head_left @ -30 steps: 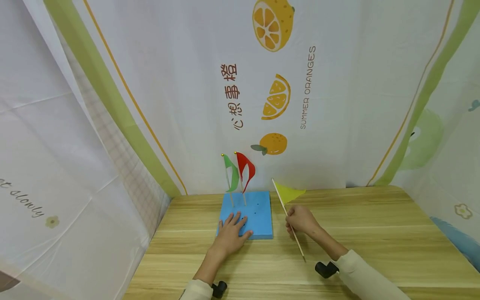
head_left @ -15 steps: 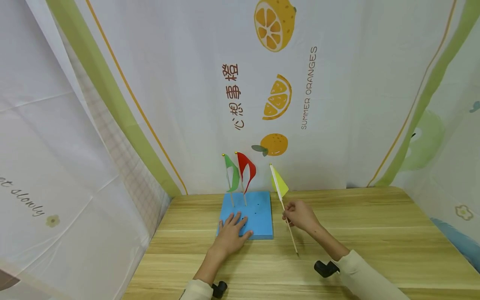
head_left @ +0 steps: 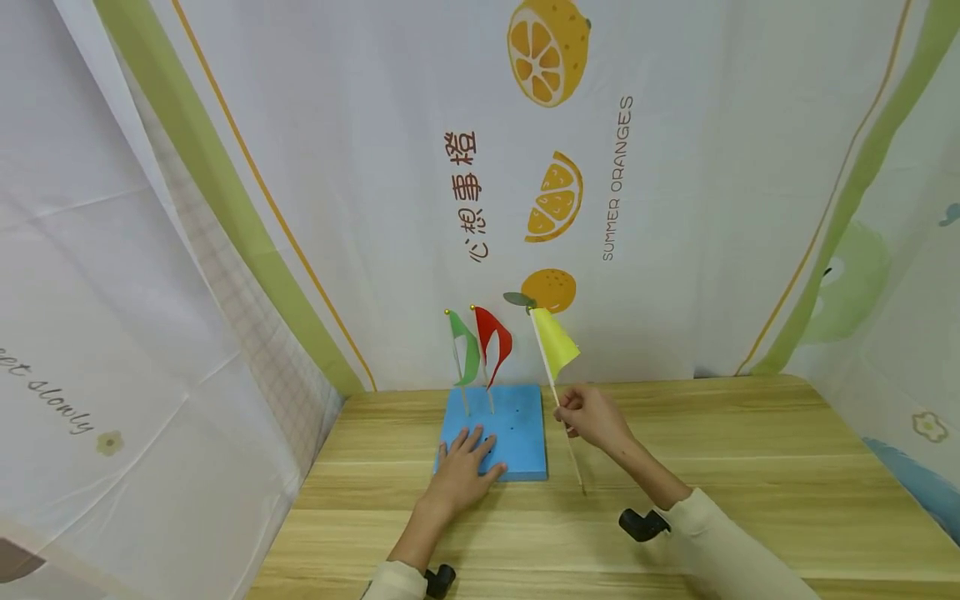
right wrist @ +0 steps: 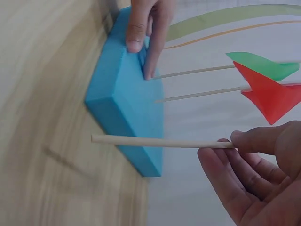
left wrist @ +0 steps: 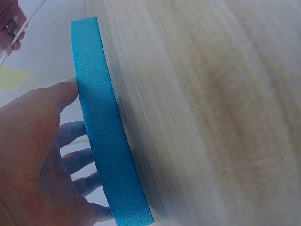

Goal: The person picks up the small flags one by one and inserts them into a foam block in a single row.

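Observation:
A blue foam block with small holes in its top lies on the table. My left hand rests on its near left part with the fingers spread; in the left wrist view the thumb touches the edge of the block. A green flag and a red flag stand on thin sticks in the back left of the block. Just right of the block, my right hand pinches the wooden stick of a yellow flag between thumb and fingers. The stick leans, its bare lower end above the table.
The wooden table extends to both sides and in front of the block. Behind it hangs a white curtain printed with oranges. A black wrist-camera part sits by the right sleeve.
My right hand has moved up and slightly left with the yellow flag. The flag's stick has turned more upright. The left hand has stayed on the foam block.

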### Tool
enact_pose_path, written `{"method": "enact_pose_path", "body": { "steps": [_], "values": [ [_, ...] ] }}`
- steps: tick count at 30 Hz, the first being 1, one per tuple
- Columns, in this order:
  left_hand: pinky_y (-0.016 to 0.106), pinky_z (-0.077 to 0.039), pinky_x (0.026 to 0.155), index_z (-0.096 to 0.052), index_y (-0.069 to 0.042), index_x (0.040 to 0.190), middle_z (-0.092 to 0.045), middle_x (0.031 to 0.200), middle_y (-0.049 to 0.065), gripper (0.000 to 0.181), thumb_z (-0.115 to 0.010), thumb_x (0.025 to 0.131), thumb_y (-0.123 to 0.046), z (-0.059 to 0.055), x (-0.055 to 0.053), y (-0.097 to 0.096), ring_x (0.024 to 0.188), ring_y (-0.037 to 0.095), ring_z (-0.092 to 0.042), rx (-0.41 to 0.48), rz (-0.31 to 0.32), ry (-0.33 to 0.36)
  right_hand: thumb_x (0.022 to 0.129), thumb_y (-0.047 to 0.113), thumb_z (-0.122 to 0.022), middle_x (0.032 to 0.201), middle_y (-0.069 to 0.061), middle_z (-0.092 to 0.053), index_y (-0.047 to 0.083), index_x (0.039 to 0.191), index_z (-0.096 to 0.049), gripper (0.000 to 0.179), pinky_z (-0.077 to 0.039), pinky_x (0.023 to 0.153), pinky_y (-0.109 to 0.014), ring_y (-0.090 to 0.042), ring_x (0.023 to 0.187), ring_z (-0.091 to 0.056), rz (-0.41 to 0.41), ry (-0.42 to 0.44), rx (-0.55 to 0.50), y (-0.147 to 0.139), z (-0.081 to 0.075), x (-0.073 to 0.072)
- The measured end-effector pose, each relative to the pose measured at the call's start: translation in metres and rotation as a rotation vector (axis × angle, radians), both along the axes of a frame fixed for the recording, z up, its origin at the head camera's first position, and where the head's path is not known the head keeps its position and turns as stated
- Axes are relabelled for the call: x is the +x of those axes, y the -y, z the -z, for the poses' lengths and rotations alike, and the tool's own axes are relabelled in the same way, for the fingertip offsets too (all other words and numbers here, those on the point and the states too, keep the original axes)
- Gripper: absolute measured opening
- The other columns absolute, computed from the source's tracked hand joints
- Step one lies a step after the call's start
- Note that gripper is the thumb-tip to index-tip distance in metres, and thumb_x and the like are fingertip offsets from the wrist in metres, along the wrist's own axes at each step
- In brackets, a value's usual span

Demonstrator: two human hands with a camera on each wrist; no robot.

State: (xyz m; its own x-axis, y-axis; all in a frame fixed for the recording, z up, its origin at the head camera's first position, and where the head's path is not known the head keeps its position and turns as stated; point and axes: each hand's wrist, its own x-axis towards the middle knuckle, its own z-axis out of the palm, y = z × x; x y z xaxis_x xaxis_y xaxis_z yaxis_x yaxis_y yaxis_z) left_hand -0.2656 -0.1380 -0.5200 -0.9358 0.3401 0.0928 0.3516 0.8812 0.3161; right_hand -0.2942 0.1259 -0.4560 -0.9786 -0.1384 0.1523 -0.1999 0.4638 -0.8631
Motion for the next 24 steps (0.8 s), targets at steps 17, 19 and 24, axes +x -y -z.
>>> {"method": "enact_pose_path", "body": {
  "steps": [17, 19, 24],
  "values": [
    [0.073, -0.020, 0.111, -0.048, -0.019, 0.147, -0.034, 0.159, 0.011, 0.062, -0.051, 0.097, -0.055, 0.001, 0.000, 0.000, 0.148, 0.040, -0.025, -0.005, -0.002, -0.015, 0.090, 0.014, -0.071, 0.085, -0.009, -0.065, 0.006, 0.089, -0.062, 0.013, -0.060, 0.066, -0.032, -0.022, 0.071, -0.068, -0.051, -0.129, -0.024, 0.011, -0.019, -0.018],
    [0.073, -0.021, 0.111, -0.049, -0.018, 0.146, -0.035, 0.158, 0.012, 0.061, -0.052, 0.097, -0.054, 0.001, 0.000, 0.000, 0.148, 0.040, -0.026, -0.005, -0.002, -0.017, 0.090, 0.013, -0.072, 0.083, -0.008, -0.064, 0.007, 0.088, -0.061, 0.012, -0.060, 0.065, -0.030, -0.024, 0.070, -0.067, -0.059, -0.164, -0.034, 0.013, -0.019, -0.022],
    [0.073, -0.020, 0.111, -0.049, -0.018, 0.146, -0.035, 0.158, 0.012, 0.062, -0.052, 0.097, -0.054, 0.001, -0.001, 0.000, 0.148, 0.041, -0.026, 0.002, -0.002, -0.013, 0.088, 0.005, -0.072, 0.083, -0.010, -0.063, 0.006, 0.092, -0.059, 0.013, -0.060, 0.064, -0.029, -0.025, 0.072, -0.068, -0.070, -0.214, -0.075, 0.019, -0.022, -0.031]
  ]
}}
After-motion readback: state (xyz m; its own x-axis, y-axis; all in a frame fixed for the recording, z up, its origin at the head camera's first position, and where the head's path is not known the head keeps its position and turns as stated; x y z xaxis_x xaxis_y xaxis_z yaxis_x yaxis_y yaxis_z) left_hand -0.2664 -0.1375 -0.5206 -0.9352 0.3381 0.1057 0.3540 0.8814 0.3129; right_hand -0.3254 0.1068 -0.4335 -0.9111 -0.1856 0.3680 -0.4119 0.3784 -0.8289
